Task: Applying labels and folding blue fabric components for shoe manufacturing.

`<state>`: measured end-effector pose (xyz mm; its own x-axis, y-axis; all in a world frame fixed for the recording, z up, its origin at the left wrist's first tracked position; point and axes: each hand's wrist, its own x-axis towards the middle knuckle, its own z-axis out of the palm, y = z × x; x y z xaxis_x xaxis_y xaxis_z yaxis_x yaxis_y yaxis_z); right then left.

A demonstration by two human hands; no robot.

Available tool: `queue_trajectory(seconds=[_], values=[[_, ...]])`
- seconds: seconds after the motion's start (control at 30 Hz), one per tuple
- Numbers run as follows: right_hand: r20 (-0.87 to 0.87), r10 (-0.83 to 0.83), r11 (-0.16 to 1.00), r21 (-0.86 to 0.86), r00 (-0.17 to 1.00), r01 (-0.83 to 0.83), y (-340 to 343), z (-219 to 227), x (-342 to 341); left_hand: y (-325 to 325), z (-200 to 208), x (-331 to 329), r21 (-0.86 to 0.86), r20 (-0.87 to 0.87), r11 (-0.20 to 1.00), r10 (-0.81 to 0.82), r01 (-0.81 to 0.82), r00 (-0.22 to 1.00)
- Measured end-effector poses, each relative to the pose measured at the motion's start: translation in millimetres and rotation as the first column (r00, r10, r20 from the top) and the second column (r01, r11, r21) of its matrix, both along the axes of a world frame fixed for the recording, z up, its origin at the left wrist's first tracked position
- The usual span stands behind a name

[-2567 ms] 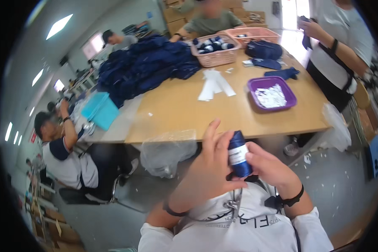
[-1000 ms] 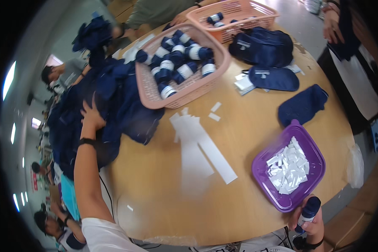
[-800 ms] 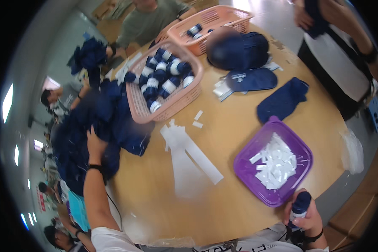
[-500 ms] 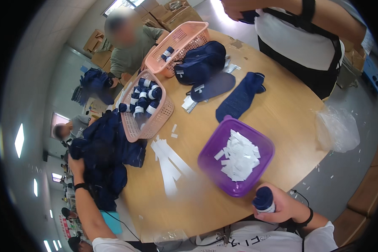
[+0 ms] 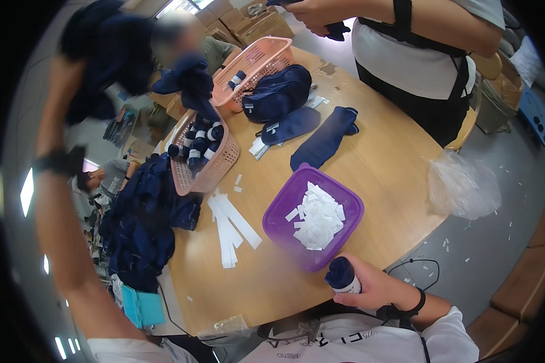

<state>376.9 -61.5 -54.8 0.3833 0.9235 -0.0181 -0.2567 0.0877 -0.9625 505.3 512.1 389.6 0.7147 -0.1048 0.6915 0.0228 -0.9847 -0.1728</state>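
Note:
My left hand (image 5: 65, 72) is raised high at the far left, closed on a bunch of navy socks (image 5: 112, 51), both smeared by motion. Part of the bunch hangs above the nearer pink basket (image 5: 221, 163), which holds several rolled navy socks (image 5: 195, 144) with white bands. At the table's near edge my right hand (image 5: 372, 285) is wrapped round a rolled pair of navy socks (image 5: 340, 273) with a white band. Just beyond it stands a purple tub (image 5: 274, 209) with a heap of small white labels (image 5: 320, 218).
A navy sock pile (image 5: 142, 224) lies at the table's left, beside white paper strips (image 5: 227, 233). Farther back are a second pink basket (image 5: 272, 51), flat navy socks (image 5: 324, 142) and a navy pouch-like bundle (image 5: 278, 91). A co-worker (image 5: 418, 54) stands at the far right; a plastic bag (image 5: 463, 184) hangs at the edge.
My left hand has swung up and away from the sock pile, lifting a bunch of navy socks. My right hand keeps the rolled socks; the whole view has shifted slightly.

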Motion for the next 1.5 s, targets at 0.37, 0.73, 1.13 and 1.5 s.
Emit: queue_trajectory(seconds=[0.37, 0.73, 1.13, 1.5], values=[[-0.094, -0.044, 0.992, 0.113, 0.995, 0.055, -23.6, -31.0, -20.5, -248.0, -324.2, 100.6, -0.057, -0.843, 0.998, -0.039, -0.017, 0.536], [-0.162, -0.03, 0.998, 0.045, 0.986, 0.038, -20.6, -21.6, -22.9, -258.9, -184.8, -256.0, -0.534, -0.62, 0.84, -0.463, 0.092, 0.634], [0.0, 0.42, 0.903, -0.105, 0.908, -0.418, 85.4, 41.4, -95.4, -339.5, -343.1, -525.0, -0.882, -0.423, 0.41, -0.467, -0.234, 0.776], [-0.514, 0.57, 0.794, 0.146, 0.641, -0.59, 104.7, 5.6, -165.9, -379.3, -375.7, -495.0, -0.885, -0.223, 0.435, -0.078, -0.168, 0.972]])
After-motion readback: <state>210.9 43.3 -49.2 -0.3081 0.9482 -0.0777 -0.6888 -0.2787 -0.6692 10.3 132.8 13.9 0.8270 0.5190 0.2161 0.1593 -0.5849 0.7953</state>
